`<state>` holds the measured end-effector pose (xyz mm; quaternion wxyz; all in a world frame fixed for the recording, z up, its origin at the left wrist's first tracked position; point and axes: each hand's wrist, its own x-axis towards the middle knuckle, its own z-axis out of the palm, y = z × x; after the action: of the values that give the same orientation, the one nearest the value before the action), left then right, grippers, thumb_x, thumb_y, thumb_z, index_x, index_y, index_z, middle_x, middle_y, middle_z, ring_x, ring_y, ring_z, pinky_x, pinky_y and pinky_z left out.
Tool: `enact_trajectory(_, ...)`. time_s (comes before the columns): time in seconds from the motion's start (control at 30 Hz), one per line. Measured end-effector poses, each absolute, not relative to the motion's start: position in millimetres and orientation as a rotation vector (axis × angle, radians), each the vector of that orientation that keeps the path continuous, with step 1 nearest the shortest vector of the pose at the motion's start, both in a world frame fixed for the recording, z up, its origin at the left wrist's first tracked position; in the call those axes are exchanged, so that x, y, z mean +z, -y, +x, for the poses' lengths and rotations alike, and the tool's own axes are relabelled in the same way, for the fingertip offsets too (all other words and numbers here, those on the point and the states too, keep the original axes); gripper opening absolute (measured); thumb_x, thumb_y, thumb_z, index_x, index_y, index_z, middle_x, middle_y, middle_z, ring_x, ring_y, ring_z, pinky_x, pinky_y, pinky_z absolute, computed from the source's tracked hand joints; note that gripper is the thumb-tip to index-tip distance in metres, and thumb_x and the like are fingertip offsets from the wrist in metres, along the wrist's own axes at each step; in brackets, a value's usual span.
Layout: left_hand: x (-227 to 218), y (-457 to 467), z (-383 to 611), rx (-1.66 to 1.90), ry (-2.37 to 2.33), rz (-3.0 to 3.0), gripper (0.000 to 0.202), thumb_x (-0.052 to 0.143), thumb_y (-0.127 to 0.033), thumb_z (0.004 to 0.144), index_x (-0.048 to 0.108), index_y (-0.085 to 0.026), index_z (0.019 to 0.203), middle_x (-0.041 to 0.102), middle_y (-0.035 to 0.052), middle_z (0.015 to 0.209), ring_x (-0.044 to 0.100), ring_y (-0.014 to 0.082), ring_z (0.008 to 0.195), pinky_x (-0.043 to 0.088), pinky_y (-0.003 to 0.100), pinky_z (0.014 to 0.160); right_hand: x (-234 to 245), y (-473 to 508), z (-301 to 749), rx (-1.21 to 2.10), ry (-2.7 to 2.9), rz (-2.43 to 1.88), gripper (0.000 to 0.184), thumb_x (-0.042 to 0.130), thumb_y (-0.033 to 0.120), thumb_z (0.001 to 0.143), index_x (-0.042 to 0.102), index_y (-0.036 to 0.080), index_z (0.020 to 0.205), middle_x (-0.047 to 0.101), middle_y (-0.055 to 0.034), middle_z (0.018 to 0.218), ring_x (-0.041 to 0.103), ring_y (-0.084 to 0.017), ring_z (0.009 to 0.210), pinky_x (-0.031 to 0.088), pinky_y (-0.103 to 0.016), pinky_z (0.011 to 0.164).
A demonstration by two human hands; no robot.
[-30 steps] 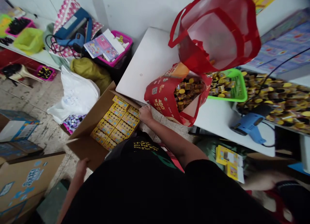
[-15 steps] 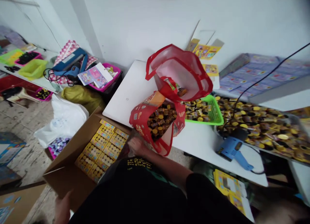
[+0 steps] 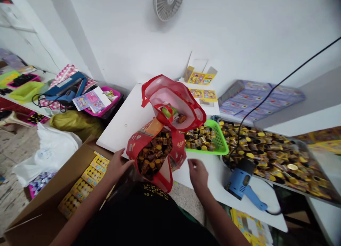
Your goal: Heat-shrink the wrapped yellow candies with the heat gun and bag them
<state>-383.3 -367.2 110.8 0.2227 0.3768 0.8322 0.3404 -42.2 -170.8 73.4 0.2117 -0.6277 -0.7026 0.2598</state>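
Observation:
A red printed bag (image 3: pixel 179 150) stands with its mouth spread on the white table's front edge, full of small brown tubs with yellow or dark lids (image 3: pixel 154 155). At its left side is my left hand (image 3: pixel 118 167), thumb and fingers apart, the thumb close to the bag's wall; whether it touches I cannot tell. My right hand (image 3: pixel 199 174) hovers just right of the bag, fingers loosely bent with a gap between them and nothing visible in them. Behind stands a second red bag (image 3: pixel 197 113), open, with a green packet (image 3: pixel 169 111) inside.
A cardboard box (image 3: pixel 53 184) with rows of yellow packs (image 3: pixel 80 189) lies at lower left. Right of the bags are a green basket (image 3: pixel 222 143) of tubs, a large tray of tubs (image 3: pixel 271 150) and a blue heat gun (image 3: pixel 241 182) with a cord. A fan (image 3: pixel 169 3) hangs on the wall.
My right hand has moved from the bag's left side to its right. My left hand has come up from the cardboard box to the bag. The view has shifted.

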Motion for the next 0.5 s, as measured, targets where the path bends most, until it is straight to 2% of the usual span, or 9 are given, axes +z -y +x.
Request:
enact_trajectory(0.03,108,345,-375,0.898,-2.225,1.162,0.080,0.070,-0.069,0.077,0.059,-0.019,0.137,0.064,0.0183,0.138,0.064,0.0353,0.123,0.051,0.051,0.108,89,147,-48,0.565,1.857,-1.662,0.055,0.047,0.067,0.090,0.067,0.017,0.102,0.073,-0.0165,0.100,0.068,-0.030,0.093,0.053,-0.042,0.082)
enact_trajectory(0.1,101,315,-363,0.818,-2.120,1.298,0.084,0.074,-0.065,0.076,0.056,-0.016,0.142,0.059,0.0221,0.143,0.058,0.0384,0.132,0.046,0.053,0.114,125,95,-65,0.294,1.779,-1.539,0.077,0.055,0.071,0.084,0.060,0.009,0.129,0.068,-0.0240,0.123,0.063,-0.036,0.117,0.050,-0.048,0.096)
enact_trajectory(0.17,96,303,-356,0.804,-2.088,1.318,0.084,0.074,-0.063,0.077,0.056,-0.015,0.143,0.057,0.0243,0.143,0.054,0.0416,0.135,0.043,0.056,0.116,159,44,-89,0.251,1.732,-1.602,0.093,0.064,0.066,0.080,0.048,0.002,0.144,0.063,-0.0283,0.131,0.064,-0.036,0.115,0.050,-0.049,0.098)
enact_trajectory(0.23,95,304,-354,0.882,-2.075,1.269,0.077,0.073,-0.065,0.078,0.060,-0.017,0.138,0.060,0.0224,0.139,0.055,0.0419,0.134,0.043,0.057,0.116,184,4,-113,0.358,1.813,-1.785,0.084,0.068,0.056,0.081,0.050,0.004,0.144,0.067,-0.0268,0.126,0.068,-0.034,0.106,0.052,-0.046,0.092)
enact_trajectory(0.37,114,311,-364,1.158,-2.066,1.076,0.054,0.064,-0.066,0.086,0.068,-0.026,0.122,0.069,0.0148,0.122,0.063,0.0364,0.120,0.049,0.050,0.108,211,-29,-156,0.387,2.277,-1.869,0.042,0.056,0.032,0.090,0.070,0.010,0.123,0.075,-0.0207,0.106,0.071,-0.032,0.099,0.050,-0.037,0.082)
enact_trajectory(0.43,128,303,-373,1.257,-2.104,0.994,0.056,0.063,-0.067,0.086,0.067,-0.026,0.124,0.069,0.0139,0.122,0.064,0.0350,0.116,0.051,0.048,0.104,219,-30,-176,0.282,2.453,-1.733,0.037,0.049,0.026,0.091,0.075,0.012,0.113,0.076,-0.0201,0.102,0.071,-0.030,0.097,0.048,-0.034,0.077)
enact_trajectory(0.5,139,282,-383,1.303,-2.116,0.931,0.068,0.067,-0.071,0.082,0.063,-0.025,0.131,0.069,0.0136,0.119,0.066,0.0333,0.111,0.051,0.046,0.101,229,-26,-198,0.200,2.533,-1.619,0.036,0.047,0.022,0.090,0.076,0.011,0.107,0.076,-0.0204,0.101,0.071,-0.030,0.095,0.046,-0.033,0.074)
